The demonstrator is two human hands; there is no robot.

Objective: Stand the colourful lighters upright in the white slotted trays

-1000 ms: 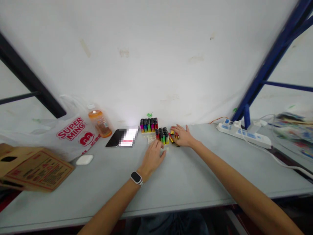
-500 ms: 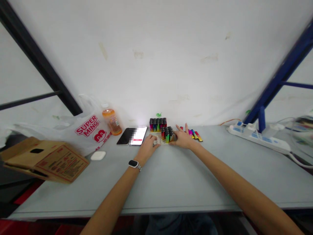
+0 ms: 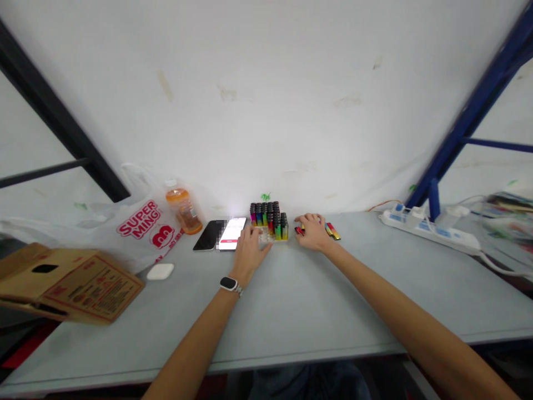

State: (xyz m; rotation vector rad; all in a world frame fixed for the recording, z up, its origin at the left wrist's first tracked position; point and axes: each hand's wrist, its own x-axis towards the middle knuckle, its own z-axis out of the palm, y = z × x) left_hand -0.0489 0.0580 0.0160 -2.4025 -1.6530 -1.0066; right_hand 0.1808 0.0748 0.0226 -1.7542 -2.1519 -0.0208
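Note:
Multicoloured cigarette lighters (image 3: 272,219) with black tops stand upright in a pale tray (image 3: 265,236) with round holes. Some front-left holes in the tray show bare. My left hand (image 3: 248,253), with a watch on its wrist, grips the tray's left front corner, thumb along the front edge and fingers at the left side. To the right of the tray, my right hand (image 3: 313,234) is closed with bent fingers over loose lighters. A lighter (image 3: 298,230) with a red and black end shows at its thumb. Other loose lighters (image 3: 332,231) lie flat just right of that hand.
Left of the tray lie a lit phone (image 3: 231,234) and a dark tablet-like device (image 3: 208,235). Farther left are an orange bottle (image 3: 184,210), a white plastic bag (image 3: 137,228), a white case (image 3: 160,271) and a cardboard box (image 3: 94,286). A power strip (image 3: 431,230) lies at right.
My right hand has left the lighters standing in the tray and come down onto the loose ones, its fingers now bent. My left hand remains by the tray. The view has shifted slightly.

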